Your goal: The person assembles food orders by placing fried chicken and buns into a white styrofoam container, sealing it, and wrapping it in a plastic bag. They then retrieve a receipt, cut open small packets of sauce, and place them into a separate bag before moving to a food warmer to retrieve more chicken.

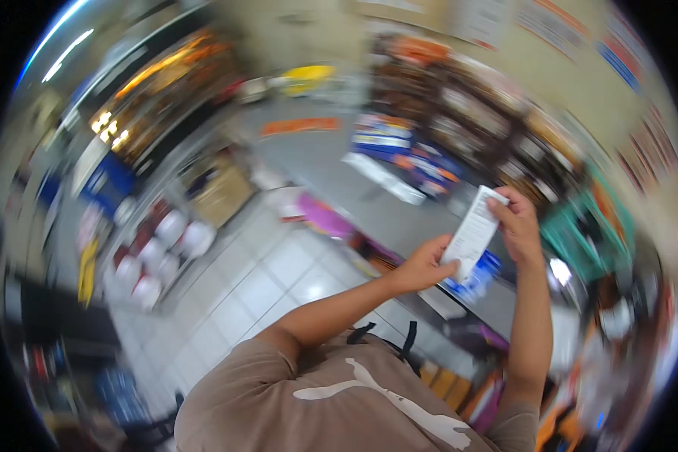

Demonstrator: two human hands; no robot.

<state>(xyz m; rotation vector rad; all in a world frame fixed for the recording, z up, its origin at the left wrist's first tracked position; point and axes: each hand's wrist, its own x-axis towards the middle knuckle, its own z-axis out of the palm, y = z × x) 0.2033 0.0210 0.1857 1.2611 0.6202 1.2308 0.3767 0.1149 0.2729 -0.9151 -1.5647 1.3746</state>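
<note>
A long white printed paper slip (472, 231), which looks like a receipt, is held up over the grey counter. My left hand (429, 264) pinches its lower end, thumb on the printed face. At the top end, my right hand (514, 217) grips the slip between thumb and fingers. Beneath the paper, partly covered by it, lies a blue and white packet (483, 277). Farther up the counter is a white strip-like item (384, 178), beside blue and orange packets (429, 164). Motion blur hides finer detail.
The grey counter (294, 148) runs diagonally ahead, with a dark compartment rack (474, 113) behind it and a green plastic crate (587, 226) at right. A cardboard box (220, 189) and several white-and-red containers (164, 248) stand at left. White floor tiles (282, 265) show between.
</note>
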